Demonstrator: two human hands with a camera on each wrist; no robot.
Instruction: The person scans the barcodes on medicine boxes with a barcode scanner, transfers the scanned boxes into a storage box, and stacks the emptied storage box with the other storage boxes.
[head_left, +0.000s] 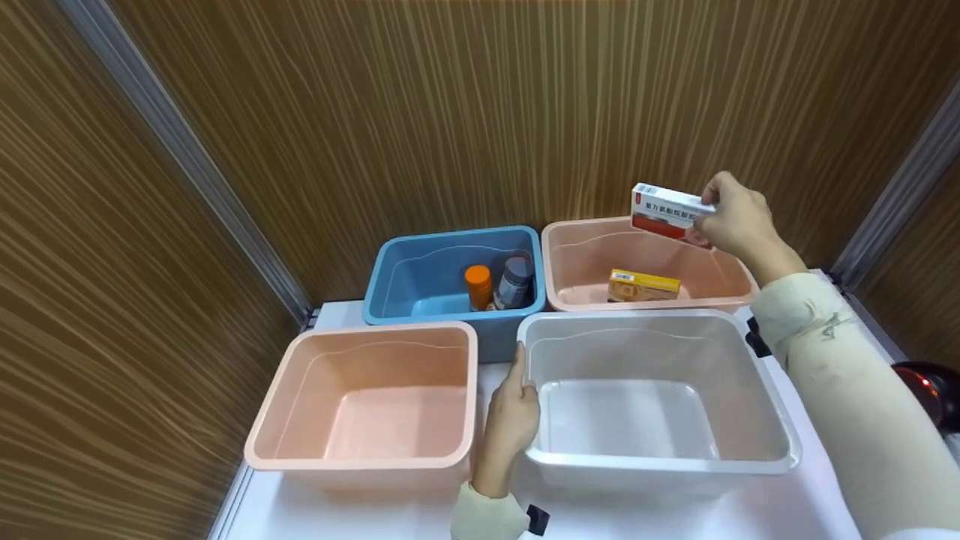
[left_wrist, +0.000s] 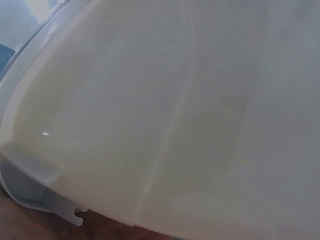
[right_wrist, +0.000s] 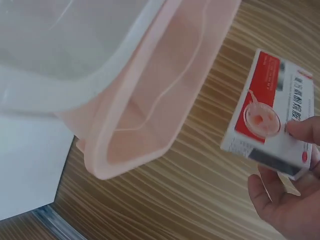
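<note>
My right hand (head_left: 739, 217) pinches a white and red medicine box (head_left: 667, 213) by one end. It holds the box above the back right pink bin (head_left: 559, 262), where a yellow box (head_left: 643, 286) lies. In the right wrist view, the thumb lies on the medicine box's (right_wrist: 270, 110) printed face and the fingers are under its edge. At the left rim of the white bin (head_left: 660, 465), my left hand (head_left: 514, 420) rests with its index finger straight along the side. The left wrist view is mostly filled by the white bin's wall (left_wrist: 150, 110).
Behind, a blue bin (head_left: 379, 292) holds an orange bottle (head_left: 478, 285) and a dark-capped bottle (head_left: 514, 281). A front pink bin (head_left: 360, 463) stands left of the left hand. Wood-grain panels (head_left: 450, 112) rise behind the bins. A dark object with a red light (head_left: 926, 390) sits at far right.
</note>
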